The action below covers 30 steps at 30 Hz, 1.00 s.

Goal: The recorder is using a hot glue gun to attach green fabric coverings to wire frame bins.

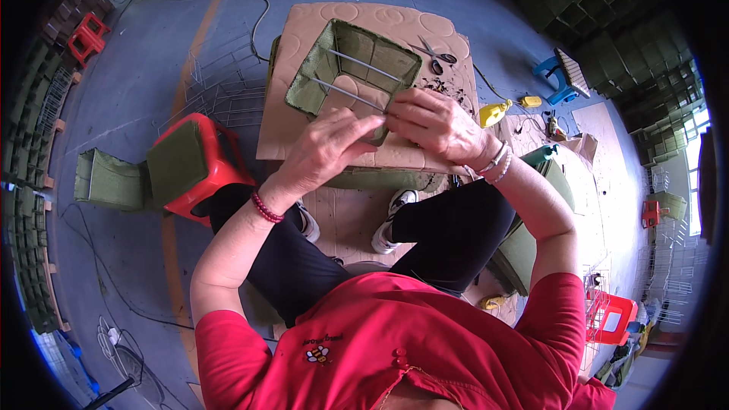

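Your left hand [328, 148] and right hand [433, 123] met at the near edge of the green fabric box [357, 76], fingers pinched shut on its rim. The box lay just beyond them on the cardboard sheet [304, 23], its wire rods [363, 64] running left to right; scissors [437, 55] sat farther off, nearer your right hand.

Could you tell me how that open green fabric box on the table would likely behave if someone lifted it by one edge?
The green fabric box probably feels light: thin cloth walls, hollow inside. Wire rods spanning it suggest it holds shape rather than flopping. Both hands grip its near rim.
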Tool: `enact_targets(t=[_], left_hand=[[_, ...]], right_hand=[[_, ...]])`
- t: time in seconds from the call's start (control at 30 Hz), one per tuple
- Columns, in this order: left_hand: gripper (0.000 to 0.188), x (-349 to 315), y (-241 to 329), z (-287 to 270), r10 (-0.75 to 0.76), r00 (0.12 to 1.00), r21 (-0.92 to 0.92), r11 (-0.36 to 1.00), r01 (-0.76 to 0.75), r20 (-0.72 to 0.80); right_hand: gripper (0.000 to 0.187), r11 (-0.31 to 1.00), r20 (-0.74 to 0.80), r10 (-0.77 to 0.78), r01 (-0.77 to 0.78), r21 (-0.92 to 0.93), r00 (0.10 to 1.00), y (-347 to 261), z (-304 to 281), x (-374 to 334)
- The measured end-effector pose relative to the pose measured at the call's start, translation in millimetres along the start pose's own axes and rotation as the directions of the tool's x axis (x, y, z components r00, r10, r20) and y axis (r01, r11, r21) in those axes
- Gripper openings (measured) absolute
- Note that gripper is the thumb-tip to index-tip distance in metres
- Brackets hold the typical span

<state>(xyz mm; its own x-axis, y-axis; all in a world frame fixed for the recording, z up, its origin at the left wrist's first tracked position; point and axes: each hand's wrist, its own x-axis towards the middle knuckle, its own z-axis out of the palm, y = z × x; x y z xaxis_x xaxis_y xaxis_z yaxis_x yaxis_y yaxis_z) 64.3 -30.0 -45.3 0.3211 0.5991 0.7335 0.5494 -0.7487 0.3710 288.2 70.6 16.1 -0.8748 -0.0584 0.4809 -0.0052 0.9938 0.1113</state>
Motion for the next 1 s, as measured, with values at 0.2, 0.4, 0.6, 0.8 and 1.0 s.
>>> enact_targets(t=[0.2, 0.4, 0.6, 0.8, 1.0], left_hand=[[0.050, 10, 8, 4, -0.061, 0.995, -0.045, 0.997, 0.064, 0.078], [0.045, 32, 3, 0, -0.148, 0.983, -0.121, 0.980, 0.160, 0.108], [0.050, 23, -12, -9, -0.039, 0.998, 0.095, 0.994, 0.043, -0.048], [0.050, 14, -25, -22, -0.116, 0.993, 0.070, 0.991, 0.116, -0.001], [0.047, 31, -29, -25, -0.157, 0.981, -0.040, 0.986, 0.162, 0.116]], right_hand=[[0.020, 0.965, 0.137, -0.262, 0.262, 0.020, 0.955, 12, -7, 12], [0.021, 0.975, 0.178, -0.112, 0.074, 0.210, 0.978, 19, -14, 7], [0.037, 0.973, -0.065, 0.225, -0.228, -0.042, 0.972, -17, 6, -15], [0.034, 0.972, -0.123, 0.190, -0.204, -0.116, 0.974, -26, 16, 1], [0.019, 0.954, -0.223, 0.276, -0.295, -0.055, 0.935, -30, 47, 11]])
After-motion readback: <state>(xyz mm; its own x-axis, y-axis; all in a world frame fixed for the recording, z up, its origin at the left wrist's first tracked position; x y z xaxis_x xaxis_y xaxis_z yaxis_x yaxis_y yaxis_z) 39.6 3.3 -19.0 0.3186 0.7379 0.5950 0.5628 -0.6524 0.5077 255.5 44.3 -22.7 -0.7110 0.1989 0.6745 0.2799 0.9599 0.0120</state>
